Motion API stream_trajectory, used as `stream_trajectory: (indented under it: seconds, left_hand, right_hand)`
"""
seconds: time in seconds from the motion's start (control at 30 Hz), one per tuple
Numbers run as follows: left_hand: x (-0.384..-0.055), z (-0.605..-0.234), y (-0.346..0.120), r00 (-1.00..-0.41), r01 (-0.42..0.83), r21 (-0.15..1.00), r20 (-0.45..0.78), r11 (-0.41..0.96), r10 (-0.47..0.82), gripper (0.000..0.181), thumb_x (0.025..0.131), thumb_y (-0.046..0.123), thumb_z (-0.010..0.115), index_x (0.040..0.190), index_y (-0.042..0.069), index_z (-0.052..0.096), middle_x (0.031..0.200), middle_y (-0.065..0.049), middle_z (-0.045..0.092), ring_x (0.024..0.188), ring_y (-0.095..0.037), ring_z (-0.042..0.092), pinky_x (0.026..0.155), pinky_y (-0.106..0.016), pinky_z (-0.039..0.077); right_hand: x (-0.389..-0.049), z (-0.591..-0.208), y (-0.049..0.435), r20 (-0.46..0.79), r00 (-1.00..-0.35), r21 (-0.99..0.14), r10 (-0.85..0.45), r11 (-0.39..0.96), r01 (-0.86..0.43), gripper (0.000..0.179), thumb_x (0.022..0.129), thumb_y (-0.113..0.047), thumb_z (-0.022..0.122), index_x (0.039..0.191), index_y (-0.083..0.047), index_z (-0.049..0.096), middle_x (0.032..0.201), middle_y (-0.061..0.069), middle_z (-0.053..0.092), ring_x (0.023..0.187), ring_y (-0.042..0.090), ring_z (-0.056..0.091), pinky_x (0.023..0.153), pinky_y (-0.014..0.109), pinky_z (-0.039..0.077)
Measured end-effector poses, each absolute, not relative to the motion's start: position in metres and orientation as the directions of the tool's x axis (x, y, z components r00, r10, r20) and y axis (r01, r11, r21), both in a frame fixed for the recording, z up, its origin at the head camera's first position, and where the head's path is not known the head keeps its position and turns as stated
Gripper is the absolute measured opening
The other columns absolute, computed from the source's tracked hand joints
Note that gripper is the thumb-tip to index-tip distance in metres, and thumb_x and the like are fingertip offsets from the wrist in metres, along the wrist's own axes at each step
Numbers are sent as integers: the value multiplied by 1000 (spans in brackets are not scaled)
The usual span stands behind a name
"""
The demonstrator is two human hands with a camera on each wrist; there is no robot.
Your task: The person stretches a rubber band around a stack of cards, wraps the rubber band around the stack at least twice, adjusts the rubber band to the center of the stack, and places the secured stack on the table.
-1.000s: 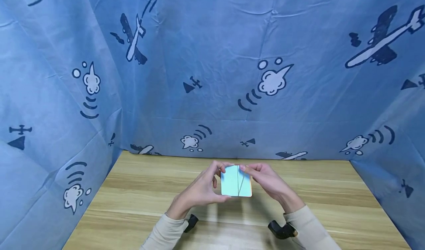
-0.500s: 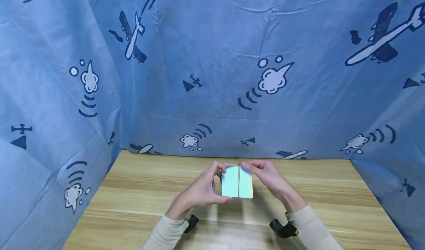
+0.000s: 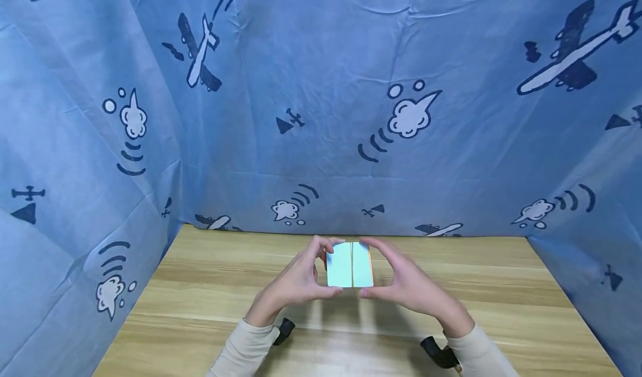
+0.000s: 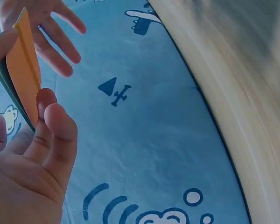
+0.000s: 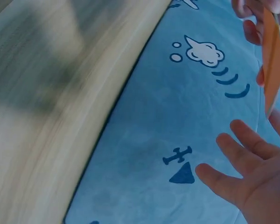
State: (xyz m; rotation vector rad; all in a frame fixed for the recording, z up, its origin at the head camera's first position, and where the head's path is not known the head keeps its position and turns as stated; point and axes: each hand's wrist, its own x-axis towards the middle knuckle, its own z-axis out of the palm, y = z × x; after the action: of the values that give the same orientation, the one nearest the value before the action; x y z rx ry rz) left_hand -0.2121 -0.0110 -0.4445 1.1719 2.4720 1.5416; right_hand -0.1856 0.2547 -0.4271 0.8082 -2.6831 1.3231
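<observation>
A small square stack of cards [image 3: 339,265], pale blue on top, is held up above the table in the head view. A thin rubber band [image 3: 353,265] runs round its middle as two nearly parallel strands. My left hand [image 3: 300,277] grips the stack's left part, thumb on the near edge and fingers at the far edge. At the right part my right hand [image 3: 413,282] spans the near and far edges between thumb and index finger. The orange side of the stack [image 4: 23,74] shows in the left wrist view. In the right wrist view, the right hand's other fingers [image 5: 254,154] are spread.
A wood-grain table [image 3: 210,288] lies below the hands. Blue cloth [image 3: 321,115] with aeroplane and cloud prints hangs at the back and on both sides. Black wrist-worn pieces [image 3: 438,353] show by the sleeves.
The right hand has let go of the rubber band at the far edge and now spans the stack's edges. The band's strands have drawn together, and the stack has shifted slightly left.
</observation>
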Motion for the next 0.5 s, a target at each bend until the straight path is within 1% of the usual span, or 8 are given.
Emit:
stream_trajectory:
  seconds: [0.1,0.23,0.3,0.37,0.43,0.5]
  left_hand:
    - [-211,-443,-10,-713,597,764,364,246,599,67,73,7,89,115,17,37,146,11,50,95,-14,52,49,-24,46]
    - [-210,-441,-10,-711,599,759,361,253,603,68,73,7,89,116,17,37,146,11,51,95,-13,52,50,-23,46]
    - [-209,-441,-11,-713,597,761,358,254,603,68,73,6,89,116,17,37,146,11,50,95,-13,52,50,-23,46]
    - [-209,-441,-11,-715,588,771,355,243,602,69,73,6,89,118,17,38,148,11,49,96,-14,52,51,-24,47]
    - [-208,-442,-12,-718,572,791,353,219,600,71,74,6,88,122,18,38,151,11,45,99,-15,52,54,-26,50]
    - [-208,-443,-12,-722,550,816,357,179,593,76,75,6,88,130,19,37,154,10,40,103,-17,53,59,-28,53]
  right_hand:
    - [-185,-428,251,292,-852,-675,-435,537,-506,97,73,-40,90,152,-16,39,151,9,45,139,35,41,106,61,38]
    - [-185,-428,251,311,-846,-624,-433,579,-526,98,69,-35,93,149,-11,42,152,13,44,137,38,42,105,62,38]
    - [-185,-428,252,317,-841,-598,-438,597,-535,99,68,-33,94,149,-11,43,153,16,43,137,40,41,104,63,39]
    - [-186,-428,252,324,-837,-579,-441,607,-544,99,67,-33,95,149,-11,44,154,15,41,137,40,41,104,63,39]
    - [-186,-428,252,333,-834,-576,-439,606,-549,98,67,-32,95,149,-13,45,154,14,40,137,40,41,104,63,39]
    - [-187,-428,252,344,-831,-580,-437,597,-554,95,67,-31,95,148,-14,47,155,12,39,138,40,41,103,63,39]
